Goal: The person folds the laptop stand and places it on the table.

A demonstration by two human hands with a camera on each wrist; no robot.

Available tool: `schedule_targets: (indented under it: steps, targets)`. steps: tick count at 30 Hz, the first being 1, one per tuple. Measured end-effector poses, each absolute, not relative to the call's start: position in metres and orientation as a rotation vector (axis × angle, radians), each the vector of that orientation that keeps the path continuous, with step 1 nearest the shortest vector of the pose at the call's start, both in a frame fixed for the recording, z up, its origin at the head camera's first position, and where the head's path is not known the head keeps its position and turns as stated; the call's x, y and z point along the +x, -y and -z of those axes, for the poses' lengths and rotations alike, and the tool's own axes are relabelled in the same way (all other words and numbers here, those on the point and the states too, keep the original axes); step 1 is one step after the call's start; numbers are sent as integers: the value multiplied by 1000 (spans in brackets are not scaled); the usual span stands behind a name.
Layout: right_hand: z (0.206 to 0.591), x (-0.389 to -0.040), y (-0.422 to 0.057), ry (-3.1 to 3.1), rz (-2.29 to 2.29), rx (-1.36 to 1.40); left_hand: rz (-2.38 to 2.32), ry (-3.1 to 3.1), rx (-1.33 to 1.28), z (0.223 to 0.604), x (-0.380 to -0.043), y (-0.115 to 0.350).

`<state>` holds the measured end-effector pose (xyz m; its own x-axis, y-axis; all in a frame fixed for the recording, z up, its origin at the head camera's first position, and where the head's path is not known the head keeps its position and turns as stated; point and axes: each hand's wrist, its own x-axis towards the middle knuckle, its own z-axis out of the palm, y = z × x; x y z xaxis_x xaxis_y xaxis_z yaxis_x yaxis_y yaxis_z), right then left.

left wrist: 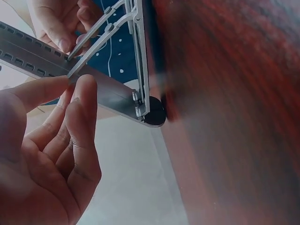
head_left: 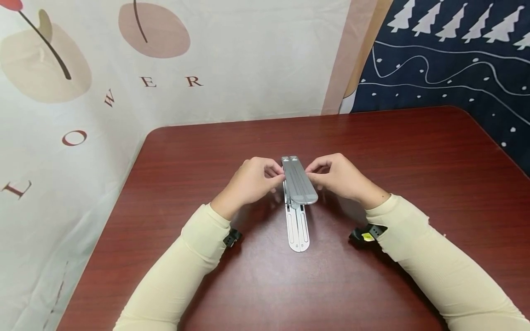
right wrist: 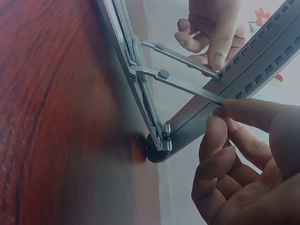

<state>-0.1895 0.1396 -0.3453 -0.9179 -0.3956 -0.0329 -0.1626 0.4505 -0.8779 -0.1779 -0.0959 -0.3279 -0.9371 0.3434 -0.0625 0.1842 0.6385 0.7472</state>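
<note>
A grey metal folding laptop stand (head_left: 300, 184) stands on the table, its upper plate tilted up from the silver base (head_left: 297, 232). My left hand (head_left: 258, 179) pinches the end of a thin support strut (left wrist: 96, 50) between thumb and forefinger, at the plate's left side. Opposite it, my right hand (head_left: 341, 178) pinches the end of the other strut (right wrist: 185, 86). Both strut ends lie against the underside of the plate, near its rows of notches (right wrist: 262, 72). Plate and base meet at a hinge (right wrist: 166, 136) on the far end.
The red-brown wooden table (head_left: 414, 151) extends around the stand. Behind it hang a pale printed cloth (head_left: 256, 59) and a dark blue cloth with white trees (head_left: 439, 69). Black wrist cameras (head_left: 364, 235) sit under both sleeves.
</note>
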Motion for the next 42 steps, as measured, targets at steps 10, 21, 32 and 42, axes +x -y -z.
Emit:
schedule_targets:
  steps: [10,21,32,42]
  targets:
    - [349,-191,-139,-2421,1509,-426,-1340,-2484,346,332,-181,95]
    - [350,-192,-137,-2300,1566,-395,-1438,-2297,319,338,-188,101]
    - [351,-192,-139,-2268,1581,-394,-1434,-2276,298,340,-189,100]
    - [350,-192,-138,-2278,1581,-407,-1421,-2272,297,341,-190,99]
